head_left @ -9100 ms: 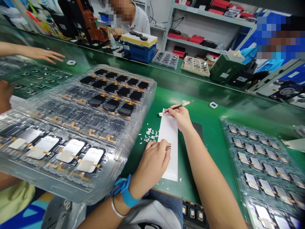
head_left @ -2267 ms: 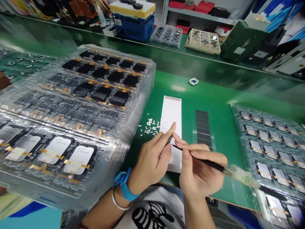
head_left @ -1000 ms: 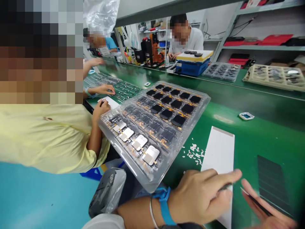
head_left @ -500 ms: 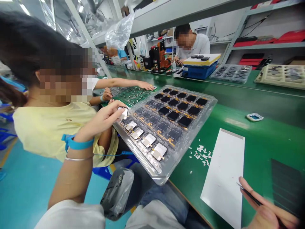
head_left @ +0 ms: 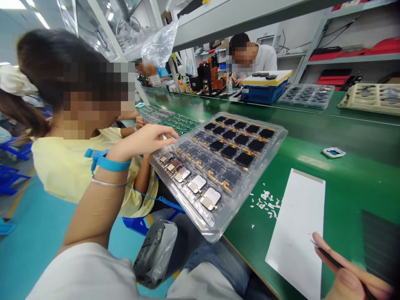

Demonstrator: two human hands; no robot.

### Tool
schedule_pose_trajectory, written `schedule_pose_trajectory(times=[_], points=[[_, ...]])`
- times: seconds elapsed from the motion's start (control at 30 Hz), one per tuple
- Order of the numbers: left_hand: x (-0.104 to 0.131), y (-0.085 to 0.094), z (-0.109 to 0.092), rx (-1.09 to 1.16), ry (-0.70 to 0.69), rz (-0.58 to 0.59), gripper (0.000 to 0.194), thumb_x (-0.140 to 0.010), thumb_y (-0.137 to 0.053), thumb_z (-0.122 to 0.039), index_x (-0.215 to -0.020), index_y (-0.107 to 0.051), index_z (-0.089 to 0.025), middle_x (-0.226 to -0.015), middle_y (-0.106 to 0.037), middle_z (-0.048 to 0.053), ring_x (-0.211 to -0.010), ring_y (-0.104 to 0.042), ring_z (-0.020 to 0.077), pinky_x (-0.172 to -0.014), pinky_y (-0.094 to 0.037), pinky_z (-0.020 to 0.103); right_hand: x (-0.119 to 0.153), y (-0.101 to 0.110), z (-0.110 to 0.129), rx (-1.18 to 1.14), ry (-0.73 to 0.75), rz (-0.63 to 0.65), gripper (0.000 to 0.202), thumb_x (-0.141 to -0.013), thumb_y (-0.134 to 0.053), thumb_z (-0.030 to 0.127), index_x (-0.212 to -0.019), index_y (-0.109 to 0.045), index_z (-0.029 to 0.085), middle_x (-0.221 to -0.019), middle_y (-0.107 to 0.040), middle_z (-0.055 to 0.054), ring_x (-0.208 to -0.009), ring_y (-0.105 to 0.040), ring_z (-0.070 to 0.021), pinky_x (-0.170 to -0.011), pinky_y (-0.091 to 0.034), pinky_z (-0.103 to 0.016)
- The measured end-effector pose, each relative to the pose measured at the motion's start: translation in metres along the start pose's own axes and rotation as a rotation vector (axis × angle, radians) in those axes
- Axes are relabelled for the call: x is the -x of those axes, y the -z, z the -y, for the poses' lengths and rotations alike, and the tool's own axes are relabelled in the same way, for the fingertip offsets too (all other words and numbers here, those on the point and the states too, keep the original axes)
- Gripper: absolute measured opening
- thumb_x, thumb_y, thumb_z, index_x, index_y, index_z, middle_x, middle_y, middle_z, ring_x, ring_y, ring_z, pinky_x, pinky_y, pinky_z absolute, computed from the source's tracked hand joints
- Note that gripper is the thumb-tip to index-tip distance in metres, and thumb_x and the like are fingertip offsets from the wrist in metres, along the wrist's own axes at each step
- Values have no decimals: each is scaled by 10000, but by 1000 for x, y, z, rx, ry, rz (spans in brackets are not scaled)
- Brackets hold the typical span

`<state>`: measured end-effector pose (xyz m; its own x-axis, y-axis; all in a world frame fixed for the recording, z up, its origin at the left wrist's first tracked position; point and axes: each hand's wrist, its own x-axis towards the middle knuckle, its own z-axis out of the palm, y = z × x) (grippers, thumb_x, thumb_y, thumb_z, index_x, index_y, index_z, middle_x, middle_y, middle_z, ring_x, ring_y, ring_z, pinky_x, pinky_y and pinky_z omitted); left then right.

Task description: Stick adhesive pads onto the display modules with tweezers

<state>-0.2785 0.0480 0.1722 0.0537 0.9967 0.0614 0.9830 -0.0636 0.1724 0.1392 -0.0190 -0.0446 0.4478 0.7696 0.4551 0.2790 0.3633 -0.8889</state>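
My left hand [head_left: 156, 138], with a blue strap on the wrist, hovers over the far left edge of the clear plastic tray [head_left: 215, 225], fingers apart and nothing in them. A row of white-backed modules [head_left: 210, 198] lies along the tray's near left side. Several black square screens [head_left: 244, 159] fill its right part. At the lower right my right hand [head_left: 346, 279] holds black tweezers [head_left: 328, 255], their tips over a white sheet [head_left: 296, 233]. Small white scraps [head_left: 268, 203] are scattered beside the sheet.
A person in a yellow shirt [head_left: 75, 166] sits close at the left, near green circuit boards [head_left: 179, 123]. Across the bench another person works behind a blue box [head_left: 264, 92]. A small white-framed part [head_left: 333, 152] lies at right. A bin [head_left: 154, 254] stands below the tray.
My left hand has let go of the white-backed module, which now lies in the tray's row, and has opened and moved slightly right. The neighbour's outstretched arm has drawn back from the circuit boards.
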Motion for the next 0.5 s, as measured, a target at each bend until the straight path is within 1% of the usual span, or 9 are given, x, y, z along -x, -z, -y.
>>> schedule_pose_trajectory(times=[0.1, 0.17, 0.23, 0.3, 0.4, 0.5], points=[[-25, -7, -23, 3, -131, -8, 355, -951, -550, -406, -1093, -758, -157, -994, -783, 70, -826, -675, 190, -733, -455, 247, 3, -3, 11, 59, 60, -46, 319, -804, -811, 503, -828, -697, 206, -733, -711, -78, -591, -697, -268, -510, -635, -447], [-44, -14, -41, -25, -207, 6, 353, -952, -550, -404, -1077, -772, -160, -1006, -787, 77, -810, -680, 187, -725, -453, 255, 7, -10, 24, 87, 130, -143, 280, -803, -840, 417, -860, -656, 213, -774, -721, -68, -564, -676, -240, -489, -603, -435], [-61, -21, -58, -69, -247, 13, 338, -945, -570, -402, -1032, -789, -159, -950, -791, 75, -769, -676, 182, -701, -443, 259, 11, -18, 38, 78, 181, -260, 257, -816, -842, 323, -900, -620, 224, -814, -728, -60, -588, -679, -229, -494, -571, -418], [-76, -29, -73, -114, -258, 24, 322, -912, -629, -425, -967, -800, -159, -900, -791, 74, -754, -681, 189, -680, -431, 262, 14, -24, 47, 63, 214, -285, 243, -828, -828, 259, -887, -597, 213, -805, -725, -44, -605, -681, -211, -499, -546, -391], [-90, -39, -89, -173, -223, 67, 318, -833, -722, -463, -894, -802, -161, -863, -791, 79, -755, -693, 213, -652, -422, 267, 14, -24, 49, 36, 239, -232, 260, -808, -833, 206, -854, -577, 195, -792, -729, -21, -608, -688, -184, -511, -543, -350], [-97, -43, -98, -226, -169, 92, 243, -777, -759, -388, -867, -797, -166, -828, -785, 78, -748, -695, 227, -651, -424, 272, 12, -20, 42, -25, 256, -244, 314, -748, -868, 153, -864, -577, 178, -807, -736, -20, -631, -711, -188, -524, -584, -331]])
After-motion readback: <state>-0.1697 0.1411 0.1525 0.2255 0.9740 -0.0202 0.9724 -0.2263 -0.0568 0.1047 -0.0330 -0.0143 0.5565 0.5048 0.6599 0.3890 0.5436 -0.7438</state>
